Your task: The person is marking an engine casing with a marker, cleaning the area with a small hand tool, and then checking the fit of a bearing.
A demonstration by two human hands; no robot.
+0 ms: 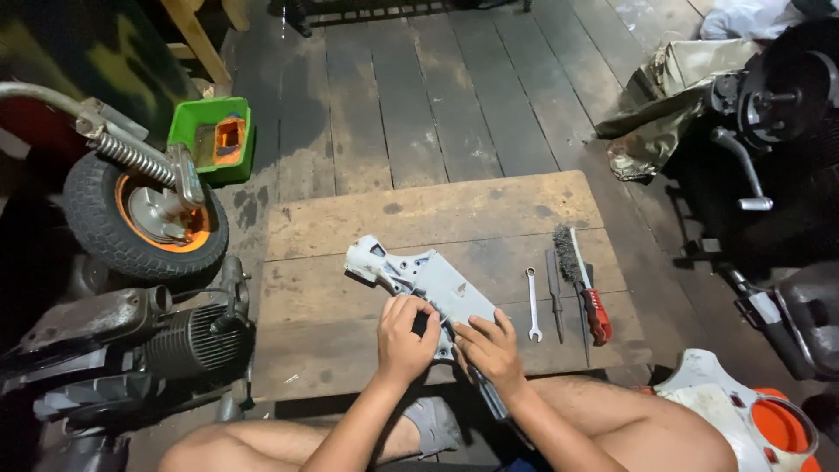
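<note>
A light grey plastic machine housing (419, 278) lies on a low wooden board platform (350, 227), running from upper left toward me. My left hand (403, 336) grips its near end with fingers curled over the edge. My right hand (492, 347) presses on the same near end from the right, fingers touching the part. A dark piece of the housing reaches down between my knees, partly hidden by both hands.
A small spanner (532, 302), a dark file (554, 293) and a red-handled wire brush (581, 278) lie on the platform's right side. A small wheel (140, 214), a finned engine (179, 336) and a green tub (214, 135) sit left. More machine parts (769, 114) stand right.
</note>
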